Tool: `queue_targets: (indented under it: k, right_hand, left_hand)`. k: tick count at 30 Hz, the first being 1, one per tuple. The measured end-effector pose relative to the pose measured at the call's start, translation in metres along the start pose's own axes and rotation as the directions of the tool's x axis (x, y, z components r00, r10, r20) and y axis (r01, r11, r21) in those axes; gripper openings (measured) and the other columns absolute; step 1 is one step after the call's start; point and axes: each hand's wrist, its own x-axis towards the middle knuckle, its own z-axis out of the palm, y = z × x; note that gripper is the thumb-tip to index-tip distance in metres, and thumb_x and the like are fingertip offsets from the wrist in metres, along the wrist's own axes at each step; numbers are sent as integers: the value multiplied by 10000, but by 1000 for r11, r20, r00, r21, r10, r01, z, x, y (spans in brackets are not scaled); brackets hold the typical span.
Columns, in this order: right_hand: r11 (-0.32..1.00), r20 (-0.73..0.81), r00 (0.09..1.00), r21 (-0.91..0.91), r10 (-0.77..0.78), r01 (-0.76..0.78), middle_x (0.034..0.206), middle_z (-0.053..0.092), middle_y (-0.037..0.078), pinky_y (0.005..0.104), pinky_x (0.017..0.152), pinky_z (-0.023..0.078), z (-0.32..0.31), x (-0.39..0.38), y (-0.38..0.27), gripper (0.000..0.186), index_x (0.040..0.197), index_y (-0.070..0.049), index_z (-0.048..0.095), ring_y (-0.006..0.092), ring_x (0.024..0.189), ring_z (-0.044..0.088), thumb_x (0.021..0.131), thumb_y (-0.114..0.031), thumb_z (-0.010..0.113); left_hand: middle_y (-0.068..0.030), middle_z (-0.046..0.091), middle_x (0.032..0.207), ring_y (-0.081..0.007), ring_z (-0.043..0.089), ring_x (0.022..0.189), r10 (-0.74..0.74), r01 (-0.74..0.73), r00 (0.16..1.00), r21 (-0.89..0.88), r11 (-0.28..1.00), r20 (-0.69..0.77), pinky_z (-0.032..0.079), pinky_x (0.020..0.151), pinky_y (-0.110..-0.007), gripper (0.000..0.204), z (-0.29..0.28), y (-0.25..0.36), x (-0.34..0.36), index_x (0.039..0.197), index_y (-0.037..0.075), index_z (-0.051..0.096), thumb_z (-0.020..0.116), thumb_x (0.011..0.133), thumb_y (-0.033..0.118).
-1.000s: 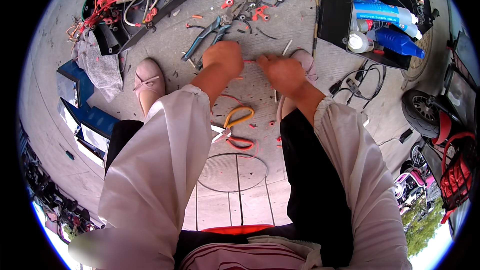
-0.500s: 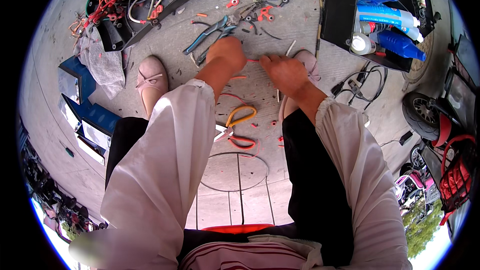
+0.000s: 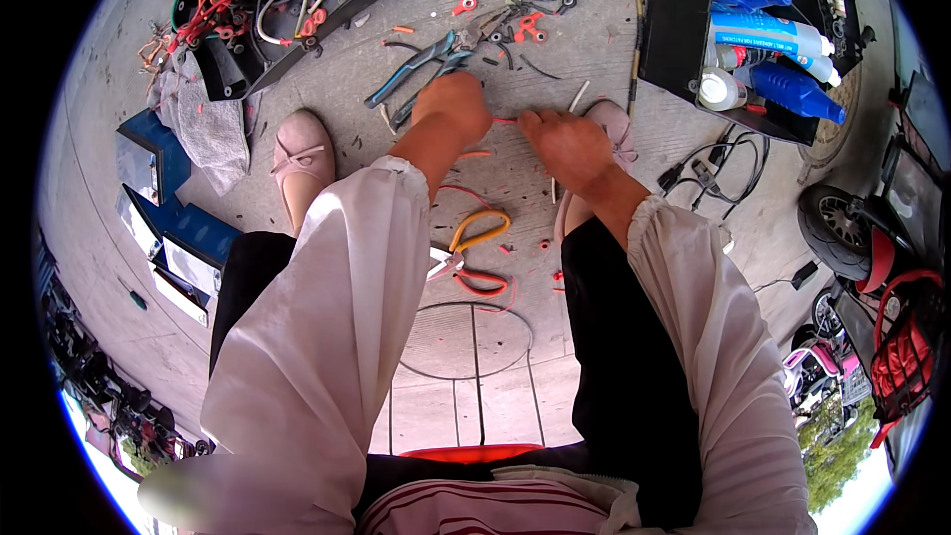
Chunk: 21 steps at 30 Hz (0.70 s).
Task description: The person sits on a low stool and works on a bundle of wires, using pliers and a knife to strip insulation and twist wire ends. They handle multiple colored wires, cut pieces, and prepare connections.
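My left hand is closed in a fist on a thin red wire, just below the blue-and-black handled pliers lying on the pavement. My right hand pinches the wire's other side, beside my shoe and a short white strip. The stretch of wire between my hands is short; what lies inside my fingers is hidden. Nearer me, between my legs, scissors with yellow and orange handles lie near red scraps. Red and black terminals are scattered beyond the pliers.
A black tray of wires and a grey cloth sit upper left, above blue panels. At right are a black box of bottles, coiled cables, a wheel and a red bag.
The view has shifted slightly, so the scene sits a little farther right and higher. Both hands keep their closed hold on the red wire, with little other movement.
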Motion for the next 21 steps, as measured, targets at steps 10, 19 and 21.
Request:
queue_targets:
  k: [10,19,21]
  right_hand:
    - [1000,-23,1000,-14,-10,10,845,621,74,368,577,547,2,-1,0,347,999,-94,540,258,733,683,703,-114,719]
    - [998,-7,1000,-51,-24,24,839,617,71,363,566,548,-2,-1,-1,262,996,-90,542,251,731,680,757,-111,647]
    - [995,0,1000,-101,-23,23,842,619,66,359,563,550,-1,0,-3,250,999,-90,548,244,729,679,766,-116,633]
  left_hand:
    - [-197,637,1191,-347,606,1124,5,-5,1000,-5,1000,-10,488,957,-421,341,2,-3,3,1072,39,691,666,806,249]
    - [-193,636,1196,-346,605,1126,1,-1,1000,-11,1000,-7,489,956,-422,368,1,-3,2,1082,44,685,691,791,269]
    - [-194,639,1189,-346,607,1122,16,-16,1000,-9,1000,-10,491,953,-422,378,0,-3,2,1077,43,687,701,785,282]
